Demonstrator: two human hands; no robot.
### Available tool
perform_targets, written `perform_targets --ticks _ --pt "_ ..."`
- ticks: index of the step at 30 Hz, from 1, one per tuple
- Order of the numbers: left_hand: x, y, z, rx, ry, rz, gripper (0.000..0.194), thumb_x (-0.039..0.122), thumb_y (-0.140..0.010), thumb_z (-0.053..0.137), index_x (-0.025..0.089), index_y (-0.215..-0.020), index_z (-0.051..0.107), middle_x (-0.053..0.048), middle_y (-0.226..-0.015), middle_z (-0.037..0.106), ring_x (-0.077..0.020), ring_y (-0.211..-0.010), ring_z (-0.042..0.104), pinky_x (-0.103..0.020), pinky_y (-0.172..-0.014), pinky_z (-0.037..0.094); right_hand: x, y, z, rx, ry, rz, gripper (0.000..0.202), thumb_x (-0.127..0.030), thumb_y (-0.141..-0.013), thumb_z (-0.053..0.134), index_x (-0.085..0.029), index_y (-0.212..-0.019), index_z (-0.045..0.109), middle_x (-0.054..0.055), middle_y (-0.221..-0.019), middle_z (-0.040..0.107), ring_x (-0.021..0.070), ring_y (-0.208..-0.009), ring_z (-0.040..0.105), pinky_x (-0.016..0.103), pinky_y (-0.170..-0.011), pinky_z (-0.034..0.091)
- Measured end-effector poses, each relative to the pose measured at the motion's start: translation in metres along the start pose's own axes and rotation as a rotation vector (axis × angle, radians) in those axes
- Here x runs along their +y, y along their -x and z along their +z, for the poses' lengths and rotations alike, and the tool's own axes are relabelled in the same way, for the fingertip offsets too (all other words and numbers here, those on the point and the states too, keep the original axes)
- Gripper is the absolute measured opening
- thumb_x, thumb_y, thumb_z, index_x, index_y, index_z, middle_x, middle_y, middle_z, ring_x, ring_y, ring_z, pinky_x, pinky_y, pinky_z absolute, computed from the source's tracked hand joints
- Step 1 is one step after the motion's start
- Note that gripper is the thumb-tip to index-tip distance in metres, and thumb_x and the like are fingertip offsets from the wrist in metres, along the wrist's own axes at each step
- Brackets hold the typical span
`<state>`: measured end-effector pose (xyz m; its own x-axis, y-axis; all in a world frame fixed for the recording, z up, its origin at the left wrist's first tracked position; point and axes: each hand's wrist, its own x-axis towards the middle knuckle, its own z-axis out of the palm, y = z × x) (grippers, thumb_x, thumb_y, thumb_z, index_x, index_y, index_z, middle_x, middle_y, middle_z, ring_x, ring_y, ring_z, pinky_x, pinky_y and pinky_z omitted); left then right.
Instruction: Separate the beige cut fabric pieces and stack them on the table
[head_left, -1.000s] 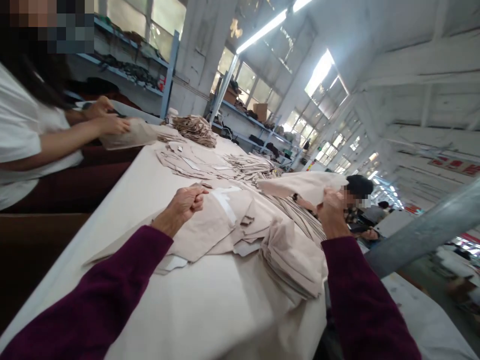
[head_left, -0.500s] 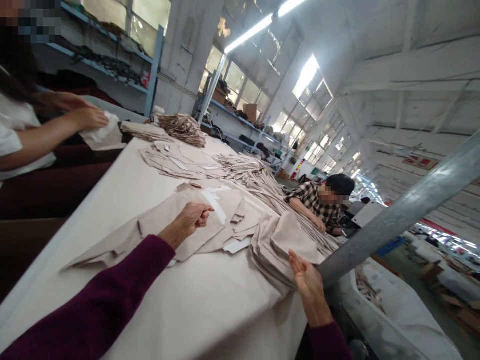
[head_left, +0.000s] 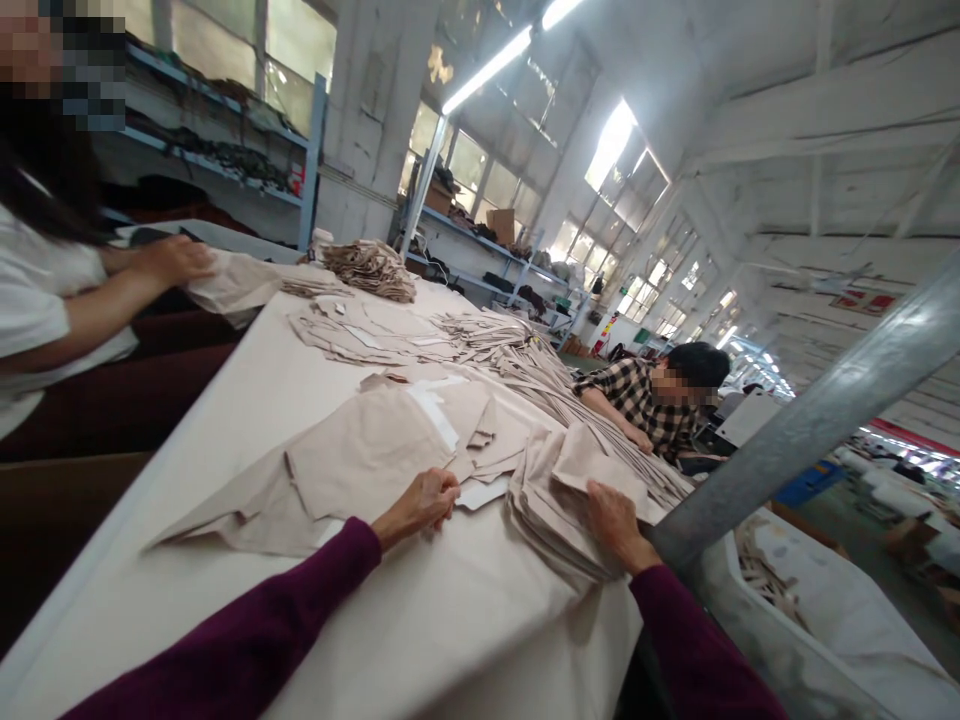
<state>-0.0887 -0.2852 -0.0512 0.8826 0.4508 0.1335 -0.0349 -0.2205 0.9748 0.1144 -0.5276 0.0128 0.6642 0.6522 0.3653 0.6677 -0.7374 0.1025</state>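
Observation:
My left hand (head_left: 421,506) hovers over the table cover, its fingers curled together near a white paper-like piece (head_left: 481,493). Whatever it pinches, if anything, is too small to make out. At the right, my right hand (head_left: 616,520) grips the edge of a beige fabric piece (head_left: 592,462) on top of a folded stack (head_left: 534,500). Left of that stack, larger beige cut panels (head_left: 360,440) lie spread out, with a white strip (head_left: 435,415) on them.
A slanted metal post (head_left: 795,430) rises beside my right hand. Beyond it stands a white bin (head_left: 817,640) with fabric strips. A co-worker at left handles beige cloth (head_left: 236,285); another in a checked shirt (head_left: 634,395) leans over long strips (head_left: 517,360). Bundled fabric (head_left: 371,268) sits farther back.
My left hand has moved right and nearer to me, off the spread panels. My right hand has closed from flat fingers onto the stack's top piece. The left co-worker's cloth has shifted right.

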Motion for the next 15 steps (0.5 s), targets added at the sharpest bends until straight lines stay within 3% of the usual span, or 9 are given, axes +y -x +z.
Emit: perform_targets --ticks 4,7,10,13,15 --pt "-0.004 0.004 -0.004 0.019 -0.038 -0.030 0.020 0.019 -0.068 0.044 0.016 -0.050 0.050 0.001 -0.041 0.052 -0.0110 -0.031 0.048 -0.018 -0.031 0.031 -0.009 0.010 -0.015 0.061 0.133 -0.042 0.033 -0.004 -0.084 0.031 -0.011 -0.106 0.055 0.016 -0.100 0.064 0.0240 -0.088 0.061 0.030 -0.067 0.041" --pt "-0.005 0.000 -0.012 0.091 -0.055 -0.058 0.019 0.018 -0.067 0.045 0.014 -0.049 0.051 0.000 -0.042 0.053 -0.0108 -0.033 0.049 -0.018 -0.033 0.032 -0.011 0.035 0.003 -0.027 0.255 -0.229 0.031 -0.002 -0.082 0.035 -0.016 -0.097 0.058 0.011 -0.087 0.066 0.0226 -0.082 0.063 0.029 -0.062 0.041" --pt "-0.006 -0.008 -0.027 0.236 -0.065 -0.089 0.017 0.018 -0.070 0.044 0.013 -0.057 0.055 -0.001 -0.048 0.056 -0.0103 -0.036 0.051 -0.019 -0.036 0.035 0.000 0.045 0.026 -0.126 0.272 -0.374 0.029 -0.003 -0.080 0.039 -0.018 -0.092 0.060 0.012 -0.086 0.066 0.0234 -0.082 0.063 0.032 -0.063 0.043" --pt "-0.009 -0.016 -0.048 0.445 -0.079 -0.123 0.018 0.019 -0.075 0.041 0.013 -0.067 0.057 -0.001 -0.052 0.056 -0.0090 -0.038 0.051 -0.019 -0.039 0.035 -0.002 0.026 0.026 -0.229 0.109 -0.456 0.011 -0.023 -0.080 0.053 -0.023 -0.073 0.061 0.011 -0.069 0.064 0.0233 -0.067 0.061 0.034 -0.060 0.043" --pt "-0.014 -0.019 -0.062 0.566 -0.090 -0.161 0.018 0.018 -0.076 0.040 0.014 -0.070 0.056 0.000 -0.052 0.055 -0.0081 -0.038 0.050 -0.018 -0.039 0.035 -0.027 0.001 0.018 -0.176 -0.099 -0.513 0.013 -0.034 -0.076 0.059 -0.025 -0.068 0.061 0.008 -0.065 0.062 0.0220 -0.063 0.059 0.034 -0.060 0.043"
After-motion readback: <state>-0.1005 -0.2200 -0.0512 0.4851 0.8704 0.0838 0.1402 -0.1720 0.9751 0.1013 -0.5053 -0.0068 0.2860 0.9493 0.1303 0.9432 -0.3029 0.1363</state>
